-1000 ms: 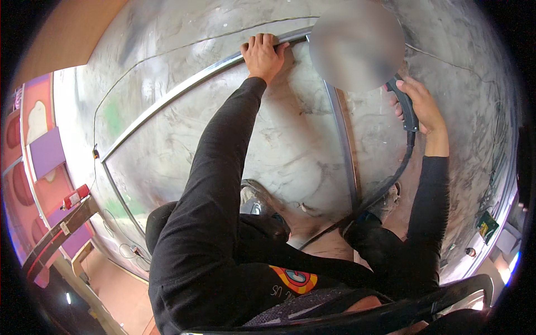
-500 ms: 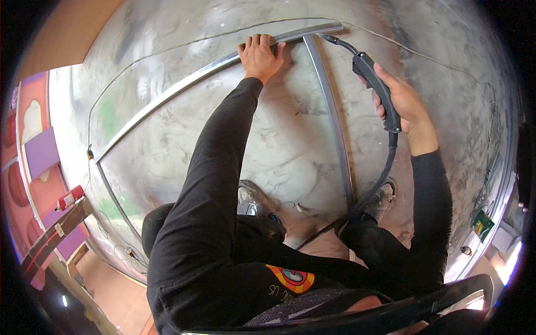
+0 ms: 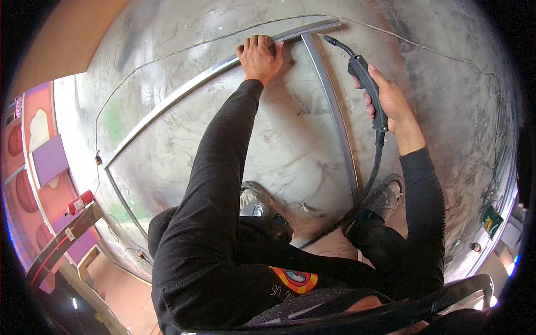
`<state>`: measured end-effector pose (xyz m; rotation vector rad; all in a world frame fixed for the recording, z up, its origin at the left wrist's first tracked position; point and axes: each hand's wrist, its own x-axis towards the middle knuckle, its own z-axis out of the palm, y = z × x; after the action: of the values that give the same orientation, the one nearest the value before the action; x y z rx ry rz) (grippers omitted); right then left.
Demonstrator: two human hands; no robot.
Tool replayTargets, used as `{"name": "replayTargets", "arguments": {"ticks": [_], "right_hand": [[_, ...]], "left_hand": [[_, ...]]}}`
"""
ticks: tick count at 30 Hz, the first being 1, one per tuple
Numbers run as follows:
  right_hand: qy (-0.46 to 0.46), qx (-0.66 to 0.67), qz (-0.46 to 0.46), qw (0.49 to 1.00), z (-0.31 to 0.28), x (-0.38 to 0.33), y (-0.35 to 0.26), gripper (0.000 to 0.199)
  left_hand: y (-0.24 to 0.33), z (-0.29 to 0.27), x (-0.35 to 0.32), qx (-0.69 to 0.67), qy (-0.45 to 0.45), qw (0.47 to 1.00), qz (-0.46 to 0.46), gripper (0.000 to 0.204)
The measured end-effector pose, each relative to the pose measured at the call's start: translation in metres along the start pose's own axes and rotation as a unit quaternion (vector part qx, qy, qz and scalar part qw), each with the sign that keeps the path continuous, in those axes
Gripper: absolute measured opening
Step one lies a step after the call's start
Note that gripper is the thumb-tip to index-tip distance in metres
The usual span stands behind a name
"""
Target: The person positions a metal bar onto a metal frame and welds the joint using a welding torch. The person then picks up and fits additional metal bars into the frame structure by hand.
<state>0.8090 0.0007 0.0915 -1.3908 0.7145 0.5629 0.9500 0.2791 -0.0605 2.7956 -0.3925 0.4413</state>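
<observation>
My right hand [image 3: 391,103] is wrapped around the black handle of a welding torch [image 3: 365,78]. The fingers are curled tight round the grip, and the thumb side is turned away from me, so I cannot tell whether anything presses the trigger. The torch is dark and slightly curved, narrowing to a thin bent neck whose tip points up and left and sits just beside the corner where two metal bars meet. A black hose [image 3: 373,178] runs out of the handle's lower end, down past my wrist and in between my shoes.

My left hand [image 3: 259,56] lies flat, fingers spread and pressed down on the long metal bar [image 3: 184,95], near its upper end. It grips nothing; it only bears on the bar. That bar is a pale, shiny strip running from lower left up to the top right, bent by the lens. A second bar [image 3: 338,123] of the same kind drops from that corner toward my right shoe [image 3: 385,195]. Both lie on a scuffed grey steel worktable [image 3: 156,50] with scorch marks and a faint green smear.

My black sleeves cover part of the plate and hide most of my left shoe [image 3: 254,201]. The torch tip is too small for me to say whether it touches the joint. The far left shows blurred red and purple shapes I cannot make out.
</observation>
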Motion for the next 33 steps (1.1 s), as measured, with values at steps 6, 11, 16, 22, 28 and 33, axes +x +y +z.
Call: {"name": "replayTargets", "arguments": {"ticks": [6,11,16,22,28,33], "right_hand": [[0.004,0.0,-0.006,1.0,0.0023,0.0016,0.0001,0.056],[0.004,0.001,-0.006,1.0,0.0059,0.0039,0.0028,0.056],[0.007,-0.006,-0.013,1.0,0.0071,0.0032,0.0039,0.056],[0.01,-0.011,-0.014,1.0,0.0094,0.0025,0.0009,0.057],[0.009,-0.009,-0.015,1.0,0.0087,0.0044,0.0018,0.057],[0.004,-0.017,-0.015,1.0,0.0094,0.0054,0.0029,0.057]], "left_hand": [[-0.0011,0.0014,0.0014,-0.004,-0.001,1.0,0.001,0.042],[-0.0023,0.0022,-0.0015,-0.01,-0.001,1.0,0.002,0.042],[-0.002,0.0015,-0.0018,-0.003,0.007,1.0,0.006,0.042],[-0.0026,0.003,-0.0005,-0.007,0.012,1.0,0.008,0.041],[-0.0033,0.0036,-0.0002,-0.003,0.009,1.0,0.008,0.04],[-0.005,0.0051,-0.0014,-0.005,-0.006,1.0,0.005,0.04]]}}
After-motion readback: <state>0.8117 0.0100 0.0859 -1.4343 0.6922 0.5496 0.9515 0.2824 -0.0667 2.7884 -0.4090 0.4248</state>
